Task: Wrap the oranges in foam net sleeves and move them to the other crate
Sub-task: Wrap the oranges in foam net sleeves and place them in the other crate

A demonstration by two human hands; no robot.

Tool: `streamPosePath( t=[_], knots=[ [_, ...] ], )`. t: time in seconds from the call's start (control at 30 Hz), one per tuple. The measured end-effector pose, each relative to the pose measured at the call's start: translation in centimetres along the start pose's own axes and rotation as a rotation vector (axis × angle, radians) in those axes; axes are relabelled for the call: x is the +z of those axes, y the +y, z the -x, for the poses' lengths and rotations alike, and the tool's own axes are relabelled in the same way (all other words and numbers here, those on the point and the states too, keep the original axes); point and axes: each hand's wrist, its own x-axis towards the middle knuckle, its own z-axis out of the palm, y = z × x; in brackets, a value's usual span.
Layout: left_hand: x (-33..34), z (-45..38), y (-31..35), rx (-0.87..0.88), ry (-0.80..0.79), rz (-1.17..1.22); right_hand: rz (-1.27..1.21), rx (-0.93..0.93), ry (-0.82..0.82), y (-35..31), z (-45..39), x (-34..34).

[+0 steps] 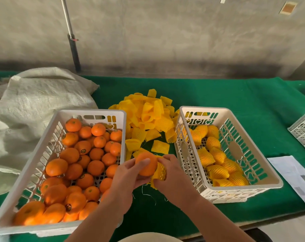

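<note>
Bare orange held above the bench's near middle, between the two crates. Left hand closed around orange, thumb on top. Right hand pinching foam net sleeve, mouth pressed to orange's right side. Sleeving step just begun, by judgement; fruit mostly uncovered. Next: stretch mouth wide, draw sleeve leftward over fruit, then set in right crate beside wrapped oranges. Left crate full of unwrapped fruit; spare sleeves heaped behind.
</note>
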Motion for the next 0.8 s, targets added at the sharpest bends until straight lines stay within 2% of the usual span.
streamPosePath(
  t=[0.1, 0.2, 0.37, 0.47, 0.57, 0.8],
  knots=[
    [0.4, 0.3, -0.7, 0.171, 0.035, -0.314, 0.024, -0.014, 0.039, 0.0, -0.1, -0.3],
    [0.3, -0.2, -1.2, 0.245, 0.031, -0.483, 0.049, -0.054, 0.051, 0.2, 0.2, -0.2],
    [-0.4, -0.4, -1.1, 0.145, -0.065, -0.418, 0.092, -0.087, 0.056, 0.5, 0.6, -0.3],
    [-0.7, -0.5, -0.9, 0.125, -0.066, -0.433, 0.097, -0.104, 0.054, 0.3, 0.6, -0.6],
    [-0.8, -0.2, -0.9, 0.196, -0.030, -0.506, 0.117, -0.116, 0.052, 0.1, 0.7, -0.8],
    [-0.9, -0.1, -1.3, 0.437, 0.153, -0.872, 0.155, -0.144, 0.041, -1.1, 1.0, -0.3]
  ],
)
